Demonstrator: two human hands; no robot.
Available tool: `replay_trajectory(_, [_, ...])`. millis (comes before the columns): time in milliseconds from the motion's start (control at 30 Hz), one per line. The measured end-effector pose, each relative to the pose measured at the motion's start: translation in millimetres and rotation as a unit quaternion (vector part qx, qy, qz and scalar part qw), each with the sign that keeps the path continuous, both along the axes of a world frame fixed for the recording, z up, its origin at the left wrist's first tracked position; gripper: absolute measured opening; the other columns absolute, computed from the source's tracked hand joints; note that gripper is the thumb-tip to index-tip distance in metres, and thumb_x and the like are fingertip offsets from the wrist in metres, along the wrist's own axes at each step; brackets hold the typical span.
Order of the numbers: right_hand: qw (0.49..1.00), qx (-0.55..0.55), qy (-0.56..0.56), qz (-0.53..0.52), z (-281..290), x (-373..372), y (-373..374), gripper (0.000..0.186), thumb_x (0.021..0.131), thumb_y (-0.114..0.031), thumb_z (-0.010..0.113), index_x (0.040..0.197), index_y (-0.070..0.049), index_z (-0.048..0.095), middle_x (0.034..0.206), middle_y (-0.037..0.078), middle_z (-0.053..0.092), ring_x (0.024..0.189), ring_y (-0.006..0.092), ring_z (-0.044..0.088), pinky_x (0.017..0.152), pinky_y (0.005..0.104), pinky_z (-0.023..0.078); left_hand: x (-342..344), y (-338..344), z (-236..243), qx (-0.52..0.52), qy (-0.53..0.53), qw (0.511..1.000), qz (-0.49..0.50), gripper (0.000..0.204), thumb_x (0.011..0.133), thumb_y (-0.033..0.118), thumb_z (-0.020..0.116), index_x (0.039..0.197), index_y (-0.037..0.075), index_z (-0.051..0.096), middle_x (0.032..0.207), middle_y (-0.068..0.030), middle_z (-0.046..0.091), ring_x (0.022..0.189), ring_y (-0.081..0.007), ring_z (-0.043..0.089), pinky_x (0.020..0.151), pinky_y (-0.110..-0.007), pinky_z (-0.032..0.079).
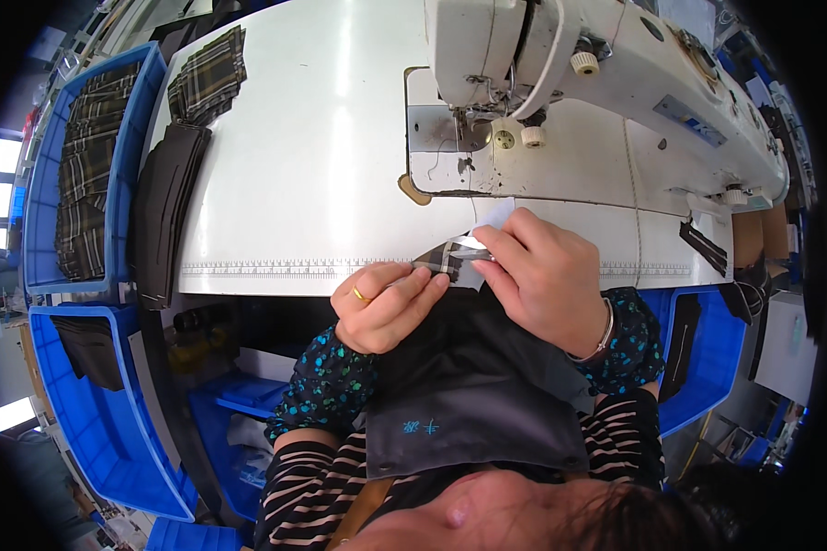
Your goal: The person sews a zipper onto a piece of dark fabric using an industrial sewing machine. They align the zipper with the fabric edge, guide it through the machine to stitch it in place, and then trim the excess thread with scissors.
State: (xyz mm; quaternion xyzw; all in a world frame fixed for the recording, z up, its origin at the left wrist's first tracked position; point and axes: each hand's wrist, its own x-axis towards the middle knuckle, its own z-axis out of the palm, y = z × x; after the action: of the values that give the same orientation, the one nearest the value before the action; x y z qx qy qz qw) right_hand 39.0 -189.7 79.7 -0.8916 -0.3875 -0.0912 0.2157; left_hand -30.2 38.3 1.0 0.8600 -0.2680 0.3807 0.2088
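Note:
My left hand point(383, 303), a ring on one finger, is closed on the edge of a small dark plaid fabric piece point(439, 261) at the table's near edge. Its fingertips pinch the cloth from the left. Close by on the right, my right hand point(544, 275) is closed round small silver thread snips point(470, 253), whose blades point left at the plaid cloth. A whitish piece point(496, 215) sticks up behind the right fingertips; whether it is paper or lining I cannot tell. Part of the cloth is hidden by my fingers.
A white sewing machine point(606, 55) stands beyond my hands. Plaid pieces point(209, 75) and dark fabric pieces point(170, 211) lie at the table's left. A blue bin point(126, 165) holds more plaid cloth. Other blue bins point(110, 450) sit lower. A ruler strip point(276, 269) runs along the front edge.

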Motion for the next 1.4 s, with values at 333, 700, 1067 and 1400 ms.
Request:
replay_trajectory(333, [0.983,0.180,-0.020,-0.036,-22,20,-2,0.028,0.085,-0.009,0.084,0.112,-0.009,0.075,0.092,0.004,0.067,0.068,0.0199,0.067,0.056,0.0322,0.052,3,-4,0,-0.052,0.036,0.998,-0.017,0.039,0.064,-0.002,0.081,0.101,0.010,0.085,0.095,-0.0028,0.072,0.083,-0.0200,0.069,0.069,-0.029,0.060])
replay_trajectory(700, [0.979,0.199,0.003,-0.037,-34,16,8,0.040,0.084,-0.010,0.086,0.123,-0.011,0.075,0.088,0.004,0.064,0.065,0.0204,0.064,0.057,0.0330,0.051,32,14,17,-0.561,0.496,0.659,-0.075,0.035,0.105,-0.001,0.065,0.138,-0.008,0.055,0.106,-0.0091,0.078,0.096,-0.0082,0.070,0.084,-0.022,0.056])
replay_trajectory(1067, [0.994,0.110,0.012,-0.022,-46,14,25,0.036,0.090,-0.019,0.081,0.125,-0.012,0.074,0.089,0.001,0.059,0.064,0.0189,0.063,0.055,0.0338,0.050,31,13,15,-0.564,0.484,0.665,-0.069,0.045,0.105,0.001,0.066,0.147,-0.008,0.053,0.109,-0.0084,0.079,0.096,-0.0065,0.070,0.083,-0.022,0.057])
replay_trajectory(1400, [0.996,0.085,-0.001,-0.017,-43,13,27,0.036,0.090,-0.019,0.081,0.125,-0.011,0.074,0.088,0.001,0.058,0.062,0.0183,0.062,0.053,0.0334,0.049,31,11,16,-0.559,0.484,0.671,-0.059,0.046,0.103,0.000,0.069,0.146,-0.007,0.055,0.107,-0.0080,0.080,0.095,-0.0061,0.070,0.081,-0.021,0.057])
